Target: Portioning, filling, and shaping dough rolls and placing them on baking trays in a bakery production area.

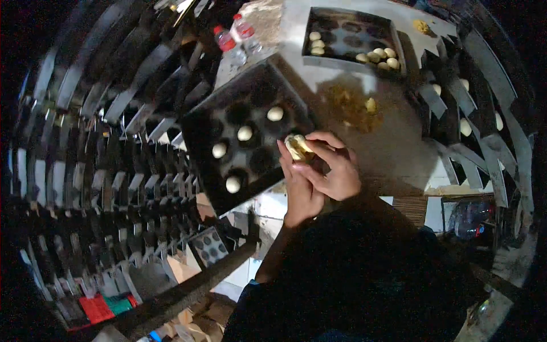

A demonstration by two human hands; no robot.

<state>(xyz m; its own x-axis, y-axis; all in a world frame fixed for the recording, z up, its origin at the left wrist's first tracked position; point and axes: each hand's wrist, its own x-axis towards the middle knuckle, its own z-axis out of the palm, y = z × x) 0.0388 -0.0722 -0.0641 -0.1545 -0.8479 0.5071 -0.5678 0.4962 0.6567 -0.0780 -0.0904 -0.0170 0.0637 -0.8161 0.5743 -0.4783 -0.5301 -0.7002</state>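
My left hand (301, 191) and my right hand (336, 165) meet in front of me around one piece of pale dough (295, 145). A yellowish-brown filling shows in its opening. The left fingers support it from below and the left side, while the right thumb and fingers press its edge. Just left of my hands, a dark square baking tray (259, 151) lies tilted, with several round dough balls, such as this dough ball (244, 133), in its row of round hollows. Beyond my right hand a patch of crumbly brown filling (348, 105) lies on the table, with a yellow lump (371, 105) on it.
A second tray (325, 61) with several dough balls stands at the far side. Two red-capped plastic bottles (235, 45) lie to its left. A small yellow heap (421, 26) sits far right. Stacked metal trays (131, 122) crowd the left; more trays (467, 94) with dough stand right.
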